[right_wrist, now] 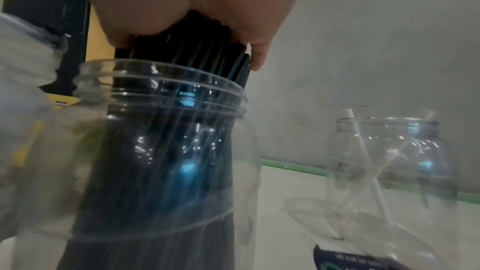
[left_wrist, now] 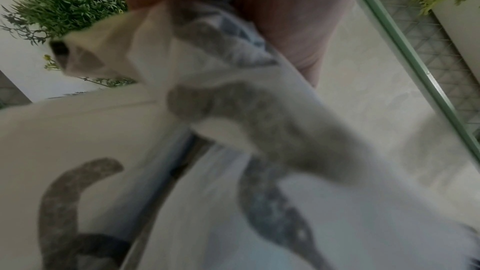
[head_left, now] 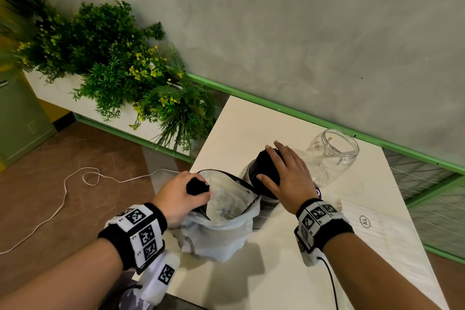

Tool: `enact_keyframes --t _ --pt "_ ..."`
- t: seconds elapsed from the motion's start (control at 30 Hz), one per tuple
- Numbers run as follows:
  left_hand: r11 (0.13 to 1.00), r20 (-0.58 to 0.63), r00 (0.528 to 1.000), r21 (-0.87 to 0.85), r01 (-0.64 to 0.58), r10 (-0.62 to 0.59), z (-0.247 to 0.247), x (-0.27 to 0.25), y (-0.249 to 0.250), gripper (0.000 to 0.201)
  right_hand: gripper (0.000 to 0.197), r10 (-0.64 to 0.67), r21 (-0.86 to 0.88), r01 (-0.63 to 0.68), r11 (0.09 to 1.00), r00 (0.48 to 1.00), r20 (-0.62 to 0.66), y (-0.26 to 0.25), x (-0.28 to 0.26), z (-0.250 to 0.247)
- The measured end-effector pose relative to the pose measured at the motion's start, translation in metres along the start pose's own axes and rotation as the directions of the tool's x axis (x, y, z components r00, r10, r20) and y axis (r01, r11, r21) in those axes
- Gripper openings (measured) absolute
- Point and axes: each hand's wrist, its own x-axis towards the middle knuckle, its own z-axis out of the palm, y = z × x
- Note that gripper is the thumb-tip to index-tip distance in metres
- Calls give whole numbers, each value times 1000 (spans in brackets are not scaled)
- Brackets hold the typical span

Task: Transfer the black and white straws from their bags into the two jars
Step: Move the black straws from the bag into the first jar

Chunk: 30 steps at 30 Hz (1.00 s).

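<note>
Black straws going into the near jar.
Right hand is lying flat, steadying the jarred bundle; left hand is gripping more black straws from the bag.

Rough grey plaster wall, far side. Pale green metal rail along its foot, with wire mesh panels below at right. Cream-white rectangular tabletop, near right. Long white planter box filled with leafy green plants and small yellow flowers, far left. Brown tiled floor, with a thin white cord looping across it. Sage-green metal cabinet, far left edge.
</note>
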Motion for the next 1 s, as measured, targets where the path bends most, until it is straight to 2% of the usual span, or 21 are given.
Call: enact_keyframes --t 0.1,0.23,0.33,0.4,0.47,0.63,0.8,0.9,1.0 --pt "999 14 1000 38 -2 2 0 -1 2 32 73 -35 -29 35 999 999 17 -2 16 -4" --pt "999 -3 1000 46 13 -12 0 -1 2 21 75 -4 -25 4 1000 1000 8 -7 24 -3" --pt "999 -6 1000 48 15 -14 1 -1 2 18 65 -34 -4 34 999 989 -143 -9 26 -4" --pt "998 -4 1000 53 18 -18 1 -1 2 17 58 -75 18 84 996 956 -283 -8 30 -8" --pt "998 -9 1000 64 22 -21 1 -1 3 17 55 -106 20 119 993 934 -341 -7 36 -11" --pt "997 -15 1000 68 28 -27 1 -2 4 17 61 -68 -38 62 997 976 -208 -5 39 -10" --pt "997 -6 1000 72 31 -31 -1 -2 7 17 64 -58 164 89 982 982 -182 -3 35 -11" --pt "998 -2 999 56 32 -32 -1 -2 7 18 69 -120 184 152 971 978 -173 3 28 -14" --pt "997 5 1000 70 28 -29 -2 -2 5 21 73 -223 106 237 966 967 -126 13 17 -16"
